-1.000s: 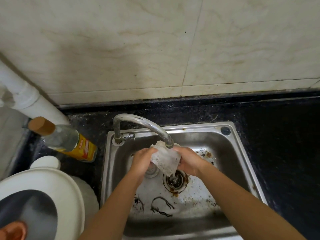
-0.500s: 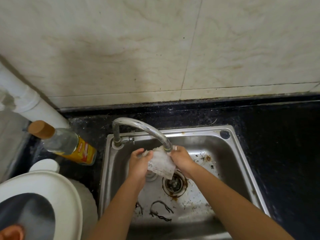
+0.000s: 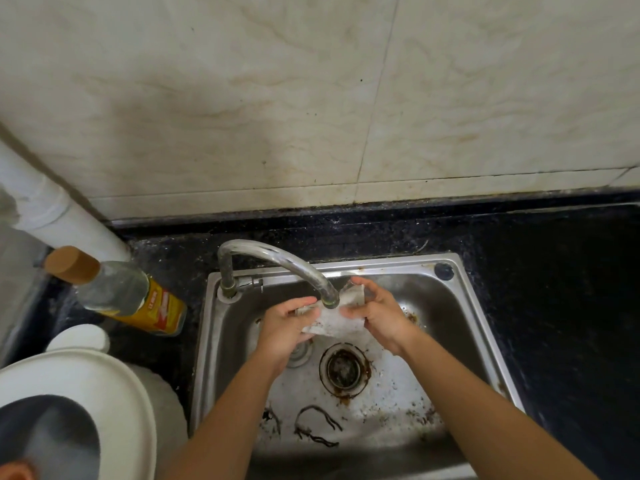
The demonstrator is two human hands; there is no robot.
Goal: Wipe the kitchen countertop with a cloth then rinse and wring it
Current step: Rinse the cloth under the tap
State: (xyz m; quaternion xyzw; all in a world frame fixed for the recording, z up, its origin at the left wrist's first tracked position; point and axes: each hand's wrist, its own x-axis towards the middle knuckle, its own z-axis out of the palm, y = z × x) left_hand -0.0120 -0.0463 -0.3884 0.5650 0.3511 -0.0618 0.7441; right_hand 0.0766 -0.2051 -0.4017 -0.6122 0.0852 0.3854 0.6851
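Observation:
A small wet white cloth point(image 3: 334, 323) is stretched between both hands right under the spout of the curved metal tap point(image 3: 277, 258). My left hand point(image 3: 285, 325) grips its left end. My right hand point(image 3: 379, 315) grips its right end, with a corner of cloth sticking up above the fingers. Both hands hover over the steel sink point(image 3: 481, 327), just behind the rusty drain point(image 3: 344, 368). The dark countertop point(image 3: 561, 289) lies around the sink.
A clear bottle point(image 3: 128, 296) with a yellow label and tan cap leans at the sink's left. A white lidded appliance point(image 3: 69, 403) sits at the bottom left. A white pipe point(image 3: 52, 209) runs down the wall. Dark debris lies on the sink floor.
The hands have moved apart and up toward the spout, spreading the cloth out sideways; earlier it hung bunched between them over the drain.

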